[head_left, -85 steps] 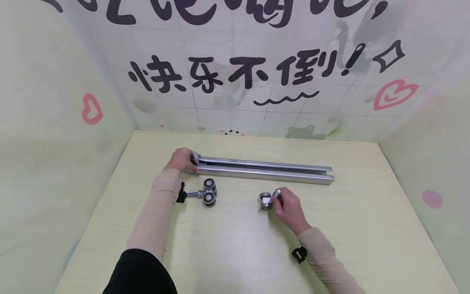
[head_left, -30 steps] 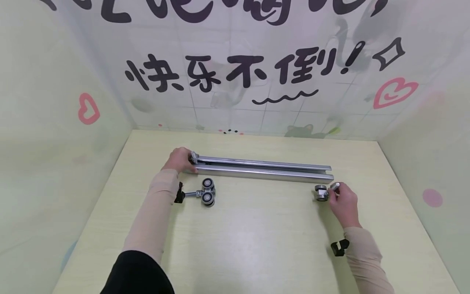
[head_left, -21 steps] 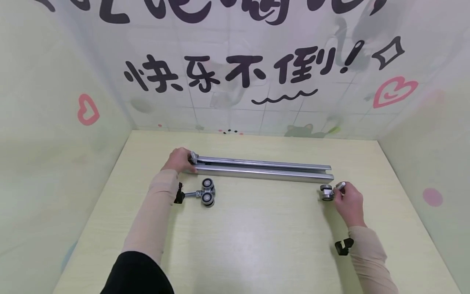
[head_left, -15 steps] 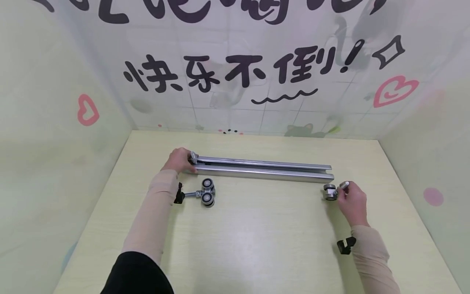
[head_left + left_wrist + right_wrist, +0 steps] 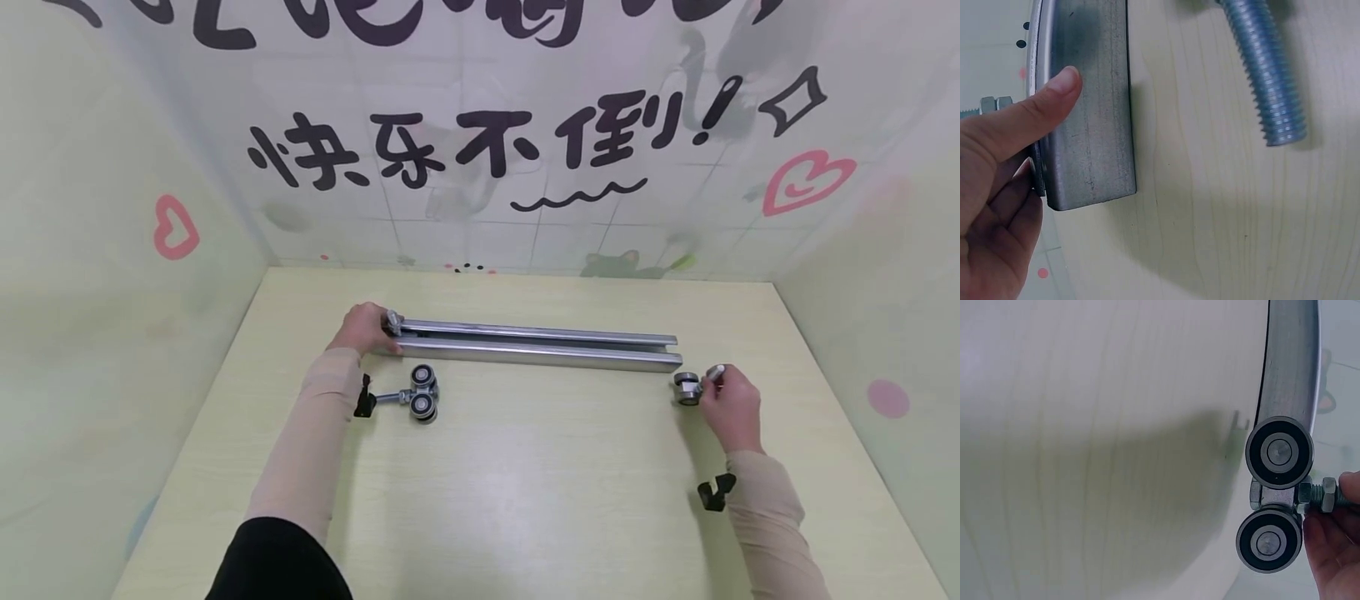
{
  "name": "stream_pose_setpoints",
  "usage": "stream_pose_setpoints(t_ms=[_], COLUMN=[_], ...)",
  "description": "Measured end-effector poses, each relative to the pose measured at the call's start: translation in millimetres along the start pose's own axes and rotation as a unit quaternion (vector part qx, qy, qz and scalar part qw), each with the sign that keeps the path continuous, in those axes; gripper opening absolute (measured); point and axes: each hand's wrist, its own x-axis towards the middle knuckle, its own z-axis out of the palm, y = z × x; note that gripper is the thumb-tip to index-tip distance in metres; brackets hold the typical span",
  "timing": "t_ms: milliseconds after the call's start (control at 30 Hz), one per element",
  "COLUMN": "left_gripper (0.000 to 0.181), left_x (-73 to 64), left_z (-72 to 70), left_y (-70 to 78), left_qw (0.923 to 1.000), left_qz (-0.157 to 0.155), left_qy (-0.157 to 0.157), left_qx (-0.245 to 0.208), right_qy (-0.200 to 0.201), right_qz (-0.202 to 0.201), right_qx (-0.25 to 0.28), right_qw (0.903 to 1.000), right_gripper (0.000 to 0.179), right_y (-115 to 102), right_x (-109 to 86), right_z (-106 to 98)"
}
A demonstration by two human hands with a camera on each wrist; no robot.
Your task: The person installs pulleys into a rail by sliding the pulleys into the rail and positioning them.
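Observation:
A silver metal track with a slot along its top lies at the back of the table. My left hand grips its left end, thumb on the side wall in the left wrist view. A bolt with nuts stands out of the slot there, partly behind that hand. My right hand pinches the threaded bolt of a roller trolley, just off the track's right end. In the right wrist view, its wheels overlap the track's end, and the bolt with nuts runs into my fingers.
A second roller trolley lies in front of the track's left part. Its threaded bolt shows close in the left wrist view. Printed fabric walls enclose the pale wooden table at the back and both sides.
My right hand has carried the roller trolley rightward from in front of the track to beyond its right end, slowing lately. The left hand has kept its grip on the track.

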Motion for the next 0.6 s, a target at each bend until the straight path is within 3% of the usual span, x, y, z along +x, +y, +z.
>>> stream_pose_setpoints(t_ms=[300, 600], left_gripper=[0.048, 0.052], left_x=[5.5, 1.8], left_z=[1.9, 2.1], left_y=[-7.7, -4.4], left_qw=[1.0000, 0.9999], left_qz=[0.005, 0.000], left_qy=[0.006, 0.003], left_qx=[-0.006, -0.015], right_qy=[0.015, 0.023], right_qz=[0.000, -0.014], right_qx=[0.004, -0.002], right_qw=[0.9999, 0.9996], right_gripper=[0.007, 0.008], right_y=[6, 9], right_x=[7.7, 22.3], right_z=[0, 0])
